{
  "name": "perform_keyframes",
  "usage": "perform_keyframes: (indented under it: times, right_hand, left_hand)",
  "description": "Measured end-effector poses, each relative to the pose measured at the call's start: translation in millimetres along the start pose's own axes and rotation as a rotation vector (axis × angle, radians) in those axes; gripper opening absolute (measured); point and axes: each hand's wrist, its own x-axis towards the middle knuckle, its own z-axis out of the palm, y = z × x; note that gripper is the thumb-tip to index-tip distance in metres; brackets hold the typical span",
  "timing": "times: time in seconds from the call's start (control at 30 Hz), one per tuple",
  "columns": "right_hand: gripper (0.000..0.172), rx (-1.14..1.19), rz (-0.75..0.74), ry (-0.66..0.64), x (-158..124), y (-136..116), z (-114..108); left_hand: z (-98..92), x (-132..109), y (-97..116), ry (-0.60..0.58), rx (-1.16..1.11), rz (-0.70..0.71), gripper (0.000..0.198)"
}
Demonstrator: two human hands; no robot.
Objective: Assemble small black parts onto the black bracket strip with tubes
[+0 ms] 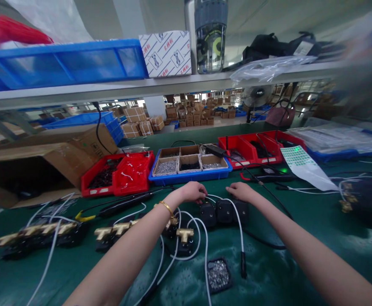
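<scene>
Head view, and one dark green table (262,276) fills the foreground, with one shelf (109,92) spanning above. Up there: one long blue crate (77,63), one printed white box (165,55). Down on the table, one open cardboard carton (61,163) at far left. Count the red bins: two left (131,187), three right (240,165), and between them one blue tray (189,177) with six compartments, two rows of three. Now two hands! Left hand (192,192), fingers curled, sits over the leftmost of three black box-shaped units (224,212), all lined up on the table just in front of the tray. Right hand (240,191) is at the rightmost; whether either grip is closed on anything, can't tell. Nearer us, one small square black holder (220,290) of silver bits. Smallest, brass tee fittings (185,233): four at far left, others partly behind the left forearm.
</scene>
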Motion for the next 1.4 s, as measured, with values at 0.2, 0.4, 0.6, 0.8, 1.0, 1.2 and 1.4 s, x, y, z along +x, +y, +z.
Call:
perform_keyframes:
  times: [0.2,0.4,0.6,0.8,1.0,1.2,1.4]
  right_hand:
    - [0.032,0.038,-0.185,0.385,-74.9,-34.6,-19.2]
    - [0.035,-0.063,-0.664,0.213,-152.0,-120.6,50.7]
    - [0.015,-0.19,-0.601,0.192,-132.0,-141.0,91.9]
    - [0.018,-0.124,-0.567,0.185,-114.6,-140.8,89.0]
    - [0.043,-0.082,-0.552,0.18,-114.8,-148.0,96.1]
    - [0.019,-0.044,-0.549,0.153,-112.2,-156.8,97.1]
    - [0.012,0.03,-0.498,-0.01,-93.6,-163.7,73.4]
  left_hand:
    - [-39.2,-90.7,-28.6,0.251,0.049,0.105,0.025]
    - [-27.7,-167.7,-70.3,0.242,0.067,0.071,0.052]
    - [5.3,-173.6,-81.8,0.28,0.101,0.045,0.064]
    - [24.4,-164.8,-75.7,0.385,0.187,0.018,0.041]
    - [25.3,-170.2,-82.1,0.406,0.211,0.063,0.041]
    - [28.0,-169.3,-84.5,0.421,0.251,0.039,0.028]
    - [13.8,-166.9,-81.4,0.351,0.264,0.059,0.023]
